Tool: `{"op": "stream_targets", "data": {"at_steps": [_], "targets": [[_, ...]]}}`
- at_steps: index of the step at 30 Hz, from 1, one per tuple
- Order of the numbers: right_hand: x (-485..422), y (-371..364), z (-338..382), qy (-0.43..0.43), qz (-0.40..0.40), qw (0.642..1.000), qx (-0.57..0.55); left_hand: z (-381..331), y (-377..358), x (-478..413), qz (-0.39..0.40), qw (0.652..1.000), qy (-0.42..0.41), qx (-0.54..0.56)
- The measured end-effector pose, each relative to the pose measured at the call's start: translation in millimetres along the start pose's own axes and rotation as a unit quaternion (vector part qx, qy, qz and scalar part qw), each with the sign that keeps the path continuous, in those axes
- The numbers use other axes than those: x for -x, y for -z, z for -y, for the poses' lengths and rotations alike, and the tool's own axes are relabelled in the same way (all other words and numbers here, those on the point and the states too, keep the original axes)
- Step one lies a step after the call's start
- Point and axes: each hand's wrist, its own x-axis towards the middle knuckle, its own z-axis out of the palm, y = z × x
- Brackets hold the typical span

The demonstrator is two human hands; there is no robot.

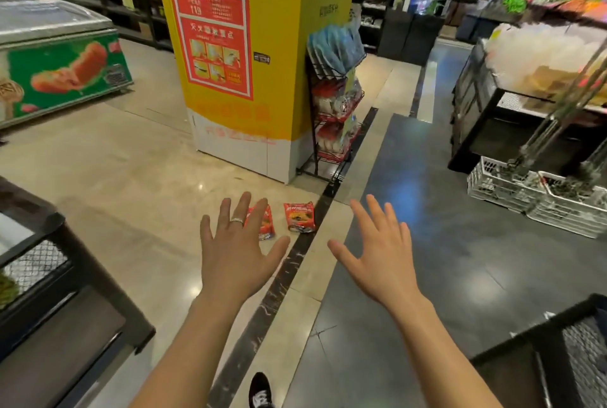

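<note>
Two red snack packets lie on the shop floor near a yellow pillar. One red packet (299, 217) lies in full view. The other red packet (266, 223) is partly hidden behind my left hand (238, 251). That hand is stretched forward with fingers spread and a ring on one finger, holding nothing. My right hand (382, 254) reaches forward beside it, fingers spread, also empty. Both hands are in the air above the floor, apart from the packets.
A yellow pillar (279, 46) stands ahead with a black wire rack (328, 131) of bagged goods at its right side. A freezer chest (56, 56) is at left, white crates (512, 190) at right, dark bins at both lower corners. My shoe (259, 391) shows below.
</note>
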Motion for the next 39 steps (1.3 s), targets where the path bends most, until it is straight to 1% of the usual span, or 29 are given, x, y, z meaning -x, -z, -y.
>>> {"op": "stream_targets", "data": {"at_steps": [6,12,17,22,25,31,36,39], "targets": [[-143,-24,4,-0.02,0.019,1.0,0.001,15,-27,-150,0.021,1.0,-0.012,0.009],[-248,-56,-9,-0.046,0.052,0.997,-0.016,34,-62,-249,0.075,0.997,-0.001,-0.008],[-345,-103,-23,-0.031,0.075,0.996,-0.033,45,-103,-330,0.111,0.993,0.031,-0.037],[-462,-166,-58,-0.01,0.118,0.991,-0.055,46,-158,-431,0.129,0.988,0.062,-0.051],[-549,-211,-85,0.001,0.15,0.987,-0.064,46,-202,-505,0.133,0.985,0.093,-0.05],[-702,-293,-137,0.011,0.221,0.974,-0.043,48,-310,-637,0.203,0.963,0.168,-0.047],[-780,-381,-177,-0.009,0.269,0.963,-0.033,71,-413,-706,0.255,0.944,0.204,-0.038],[-801,-456,-201,-0.036,0.299,0.953,-0.024,101,-489,-728,0.258,0.941,0.215,-0.033]]}}
